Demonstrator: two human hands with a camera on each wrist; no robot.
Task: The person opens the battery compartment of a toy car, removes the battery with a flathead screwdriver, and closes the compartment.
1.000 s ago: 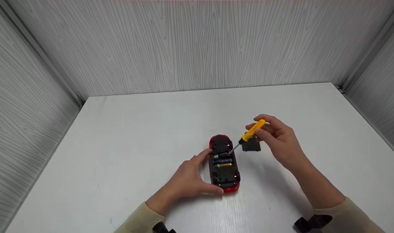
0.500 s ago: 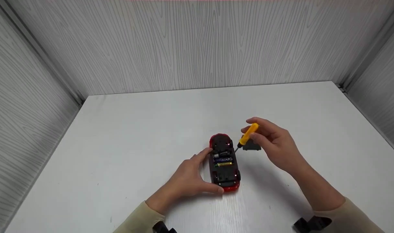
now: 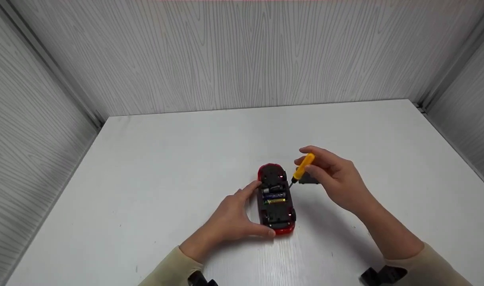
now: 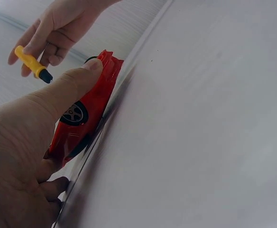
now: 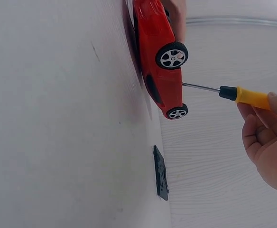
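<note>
The left hand (image 3: 232,220) gripped the toy car (image 3: 278,214) from its left side, thumb against the near end and index finger against the side toward the far end. The right hand (image 3: 343,180) pinched the yellow handle of the screwdriver (image 3: 304,167) between thumb and fingers. The screwdriver was tilted, handle up and away from the car, with its metal shaft (image 5: 200,87) directed down at the right edge of the car's underside. Contact at the tip could not be determined.

The toy car, red with a black underside, lay upside down on the white table (image 3: 178,167), wheels (image 5: 171,56) upward. Its battery bay was uncovered. Three batteries (image 3: 274,196) were seated side by side across the bay: a dark grey one at the far end, slightly slanted, a blue one in the middle and a gold one nearest the person.

A flat black panel (image 5: 161,173) lay on the table to the right of the car, apart from it and partly hidden by the right hand in the head view. Grey wood-grain walls (image 3: 242,55) enclosed the table at the back and both sides.
</note>
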